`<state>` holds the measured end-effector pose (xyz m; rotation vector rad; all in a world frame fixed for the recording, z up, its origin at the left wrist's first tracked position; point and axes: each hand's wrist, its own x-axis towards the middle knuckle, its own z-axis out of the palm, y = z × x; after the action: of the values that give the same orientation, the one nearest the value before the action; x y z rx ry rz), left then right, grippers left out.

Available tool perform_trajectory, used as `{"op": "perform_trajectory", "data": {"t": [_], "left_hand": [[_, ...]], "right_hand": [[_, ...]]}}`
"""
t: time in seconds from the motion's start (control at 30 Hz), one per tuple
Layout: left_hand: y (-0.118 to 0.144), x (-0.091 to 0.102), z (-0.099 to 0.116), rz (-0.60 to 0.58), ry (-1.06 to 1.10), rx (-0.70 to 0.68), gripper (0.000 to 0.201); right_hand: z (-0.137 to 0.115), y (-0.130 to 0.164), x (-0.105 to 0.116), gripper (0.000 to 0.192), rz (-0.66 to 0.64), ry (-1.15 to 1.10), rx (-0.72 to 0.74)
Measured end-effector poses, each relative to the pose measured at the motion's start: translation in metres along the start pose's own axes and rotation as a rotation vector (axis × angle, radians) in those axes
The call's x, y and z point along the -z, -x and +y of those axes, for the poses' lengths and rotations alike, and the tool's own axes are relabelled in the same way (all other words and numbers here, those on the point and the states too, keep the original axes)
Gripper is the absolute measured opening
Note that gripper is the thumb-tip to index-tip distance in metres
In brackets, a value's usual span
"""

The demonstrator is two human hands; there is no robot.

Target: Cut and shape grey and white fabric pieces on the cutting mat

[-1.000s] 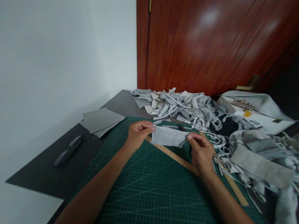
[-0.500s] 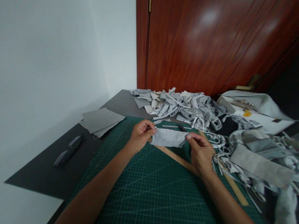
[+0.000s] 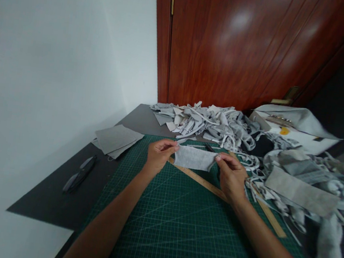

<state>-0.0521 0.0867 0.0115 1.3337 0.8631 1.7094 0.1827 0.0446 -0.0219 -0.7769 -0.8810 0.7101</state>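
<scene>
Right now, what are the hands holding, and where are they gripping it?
A small grey piece of cloth, stretched above the green cutting mat. The left hand pinches its left end, the right hand its right end.

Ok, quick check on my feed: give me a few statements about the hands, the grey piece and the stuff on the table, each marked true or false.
1. Both hands, left hand and right hand, pinch the grey fabric piece at opposite ends. True.
2. The fabric piece lies flat on the cutting mat. False: it is held up off the mat between the hands.
3. A wooden ruler lies slantwise on the mat, passing under the hands. True.
4. The heap of fabric scraps sits at the near edge of the mat. False: it lies at the far side, by the door.
5. The stack of grey sheets rests left of the mat. True.
</scene>
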Motion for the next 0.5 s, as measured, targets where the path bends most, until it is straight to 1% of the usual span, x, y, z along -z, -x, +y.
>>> {"op": "perform_trajectory", "data": {"t": [0.07, 0.17, 0.23, 0.3, 0.37, 0.5], "left_hand": [[0.000, -0.001, 0.000, 0.029, -0.014, -0.018, 0.015], [0.001, -0.003, 0.001, 0.033, 0.012, -0.011, 0.016], [0.001, -0.003, 0.002, -0.010, 0.037, 0.030, 0.019], [0.002, -0.003, 0.000, -0.097, 0.053, 0.086, 0.022], [0.004, -0.003, -0.005, -0.195, 0.063, 0.167, 0.024], [0.015, -0.007, -0.022, -0.352, 0.109, 0.458, 0.029]], "right_hand": [[0.000, 0.000, 0.000, 0.015, 0.004, -0.008, -0.009], [0.001, 0.000, -0.002, 0.017, 0.015, -0.029, -0.044], [0.001, 0.001, -0.003, 0.019, 0.013, -0.033, -0.067], [0.001, 0.003, -0.003, 0.019, -0.003, -0.029, -0.089], [-0.001, 0.005, -0.004, 0.020, -0.034, -0.023, -0.113], [-0.007, 0.008, -0.004, 0.024, -0.097, -0.026, -0.161]]}}
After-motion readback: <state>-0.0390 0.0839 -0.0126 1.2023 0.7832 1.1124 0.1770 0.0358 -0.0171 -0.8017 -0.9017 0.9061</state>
